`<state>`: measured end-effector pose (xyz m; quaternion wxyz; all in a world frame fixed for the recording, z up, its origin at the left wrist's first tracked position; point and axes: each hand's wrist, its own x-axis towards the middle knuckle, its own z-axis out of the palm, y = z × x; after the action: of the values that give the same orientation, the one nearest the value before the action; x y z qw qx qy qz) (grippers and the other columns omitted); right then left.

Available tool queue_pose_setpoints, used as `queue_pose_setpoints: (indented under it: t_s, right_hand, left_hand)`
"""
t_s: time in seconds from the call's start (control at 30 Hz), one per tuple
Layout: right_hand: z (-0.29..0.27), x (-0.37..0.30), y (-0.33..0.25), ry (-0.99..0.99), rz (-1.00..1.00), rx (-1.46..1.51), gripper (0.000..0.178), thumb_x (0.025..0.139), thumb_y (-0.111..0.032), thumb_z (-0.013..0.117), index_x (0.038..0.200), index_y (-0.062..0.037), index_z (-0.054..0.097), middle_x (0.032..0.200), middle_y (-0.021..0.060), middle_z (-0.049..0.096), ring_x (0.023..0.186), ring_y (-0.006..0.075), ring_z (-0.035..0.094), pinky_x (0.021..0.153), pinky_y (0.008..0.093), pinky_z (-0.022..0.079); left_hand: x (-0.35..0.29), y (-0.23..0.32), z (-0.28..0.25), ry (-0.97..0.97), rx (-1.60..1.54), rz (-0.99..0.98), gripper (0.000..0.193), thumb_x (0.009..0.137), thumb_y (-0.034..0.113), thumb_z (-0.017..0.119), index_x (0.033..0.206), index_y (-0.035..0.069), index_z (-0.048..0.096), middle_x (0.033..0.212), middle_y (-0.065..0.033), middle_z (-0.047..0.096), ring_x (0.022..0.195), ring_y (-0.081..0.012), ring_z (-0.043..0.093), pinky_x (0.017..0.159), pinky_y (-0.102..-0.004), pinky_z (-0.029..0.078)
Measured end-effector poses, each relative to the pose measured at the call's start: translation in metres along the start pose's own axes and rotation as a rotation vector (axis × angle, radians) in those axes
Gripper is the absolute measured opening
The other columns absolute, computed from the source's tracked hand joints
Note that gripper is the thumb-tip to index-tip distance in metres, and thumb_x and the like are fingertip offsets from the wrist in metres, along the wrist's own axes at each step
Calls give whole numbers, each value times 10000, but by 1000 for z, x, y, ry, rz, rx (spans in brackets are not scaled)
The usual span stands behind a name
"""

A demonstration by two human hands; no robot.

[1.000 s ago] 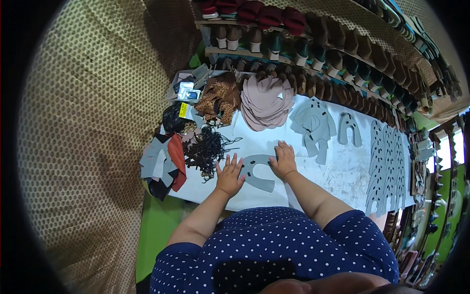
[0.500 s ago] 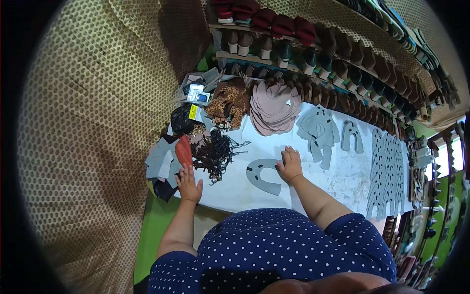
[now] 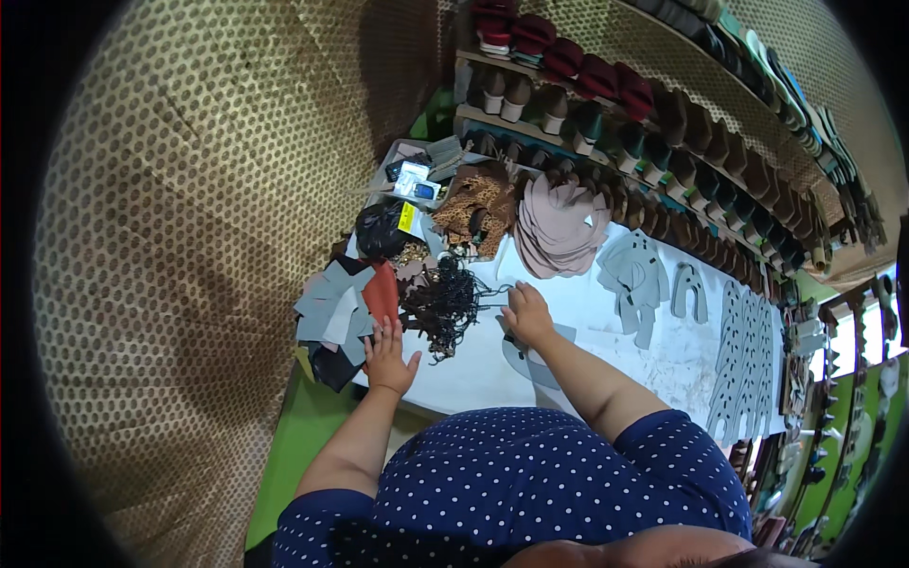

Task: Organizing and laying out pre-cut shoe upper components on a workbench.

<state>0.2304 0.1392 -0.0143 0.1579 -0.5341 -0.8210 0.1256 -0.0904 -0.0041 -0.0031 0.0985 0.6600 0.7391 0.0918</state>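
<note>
My left hand lies with fingers spread at the near left edge of the table, its fingertips at the lower end of a red-orange piece and beside grey cut pieces. My right hand is over the middle of the table, fingers curled at the ends of thin black straps. These straps stick out from a tangled black pile. Under my right wrist and forearm lies a grey U-shaped cutout with dark marks, partly hidden.
Behind are leopard-print pieces, a pink stack and a black bag. More grey cutouts and long grey rows lie rightward. Shelves of shoes line the back; a patterned curtain hangs left.
My right hand has moved left from the U-shaped cutout to the strap ends, its forearm now covering part of that cutout. My left hand stays by the red-orange piece. The view has shifted slightly.
</note>
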Motion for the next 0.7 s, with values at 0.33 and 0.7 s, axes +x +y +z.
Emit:
queue_pose_setpoints:
  t_s: [0.33, 0.7]
  right_hand:
    - [10, 2, -9, 7, 7, -76, 636, 879, -431, 630, 1355, -24, 522, 1471, 219, 463, 1386, 396, 392, 1169, 499, 276]
    - [13, 5, -9, 20, 20, -83, 639, 878, -435, 627, 1367, -39, 518, 1470, 203, 462, 1376, 383, 397, 1168, 494, 277]
  left_hand:
    - [2, -4, -1, -46, -24, -5, 888, 874, 504, 636, 1591, 123, 279, 1670, -149, 206, 1539, -379, 167, 1220, -568, 83]
    - [4, -3, -3, -77, -36, 1, 877, 881, 508, 629, 1592, 129, 282, 1671, -141, 207, 1545, -367, 150, 1213, -581, 79]
